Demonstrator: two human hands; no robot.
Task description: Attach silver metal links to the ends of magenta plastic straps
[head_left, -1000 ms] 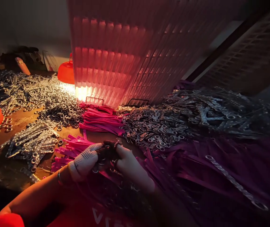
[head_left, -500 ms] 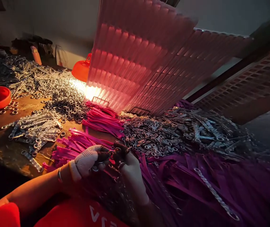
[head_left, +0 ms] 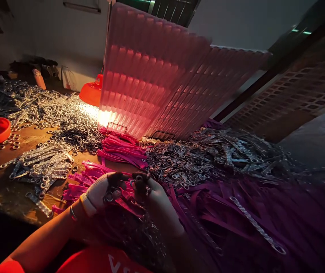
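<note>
Beyond your hands stood a grey wall, with the work table reaching out to the left of your left hand. Ribbed panels stood tilted ahead of both hands, seemingly propped to keep them off the work area. Purple straps spread right of your right hand, and a ringed metal pile lay just beyond it, probably for easy reach. A red lamp hung low, ahead and left of your hands, likely to light the small pieces. Left of your left hand sat braided pieces, apparently grouped apart. Your gloved left hand had its fingers curled around dark rings; beside it, your right hand appeared to pinch a small ring, both drawn near each other perhaps for close control.
</note>
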